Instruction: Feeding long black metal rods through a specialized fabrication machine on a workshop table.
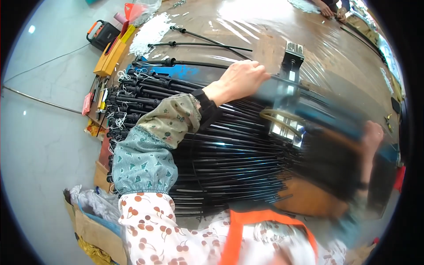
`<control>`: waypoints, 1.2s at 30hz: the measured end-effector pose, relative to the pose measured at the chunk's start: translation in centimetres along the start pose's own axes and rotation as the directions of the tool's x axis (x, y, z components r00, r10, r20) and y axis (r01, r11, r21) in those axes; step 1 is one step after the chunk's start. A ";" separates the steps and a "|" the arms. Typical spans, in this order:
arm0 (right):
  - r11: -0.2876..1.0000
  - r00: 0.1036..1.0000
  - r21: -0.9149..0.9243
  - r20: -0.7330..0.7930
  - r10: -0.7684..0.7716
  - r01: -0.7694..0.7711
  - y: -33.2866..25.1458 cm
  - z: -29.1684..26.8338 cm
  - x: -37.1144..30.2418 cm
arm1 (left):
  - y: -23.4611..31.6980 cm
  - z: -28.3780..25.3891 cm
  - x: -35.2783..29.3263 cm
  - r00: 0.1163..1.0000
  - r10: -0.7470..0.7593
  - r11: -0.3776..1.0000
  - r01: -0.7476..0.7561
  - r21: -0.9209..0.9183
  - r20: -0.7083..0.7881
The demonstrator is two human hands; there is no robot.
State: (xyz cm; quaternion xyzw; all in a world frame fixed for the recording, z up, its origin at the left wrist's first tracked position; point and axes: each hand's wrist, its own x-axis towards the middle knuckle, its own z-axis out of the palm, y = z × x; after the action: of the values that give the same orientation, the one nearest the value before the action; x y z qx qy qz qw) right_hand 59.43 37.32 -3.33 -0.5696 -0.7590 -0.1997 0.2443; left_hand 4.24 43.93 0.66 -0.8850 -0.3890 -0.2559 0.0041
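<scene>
My left hand (242, 80) is closed on a long black rod (198, 64) with a thick black collar at its left end. The rod runs on past my fingers toward a metal bench fixture (290, 70), where a thin coil-like end shows. Below my left forearm lies a wide heap of similar black rods (221, 145). Their collared ends, several with white strings (126, 76), point left. My right hand (372, 137) is at the right side, smeared by motion, so its fingers cannot be made out. Close to it a long blurred dark shape (331, 121) stretches toward the fixture.
Two loose rods (212, 39) lie crossed beyond my left hand, near a pile of small white pieces (152, 34). A yellow box (108, 59) and a black case (104, 35) stand at the left. Another person's hands (333, 12) are at the far right.
</scene>
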 end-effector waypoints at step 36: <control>0.657 0.984 0.750 0.165 -0.069 -0.080 -20.2 0.8 0.2 | 1.0 2.7 1.4 0.997 0.054 0.992 -0.060 0.113 0.055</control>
State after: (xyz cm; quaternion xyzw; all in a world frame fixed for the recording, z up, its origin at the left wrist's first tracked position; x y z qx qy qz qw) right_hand 39.86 32.48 -4.40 -0.4350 -0.7904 0.1851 0.3896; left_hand 6.96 44.71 -0.88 -0.9004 -0.3774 -0.2100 0.0520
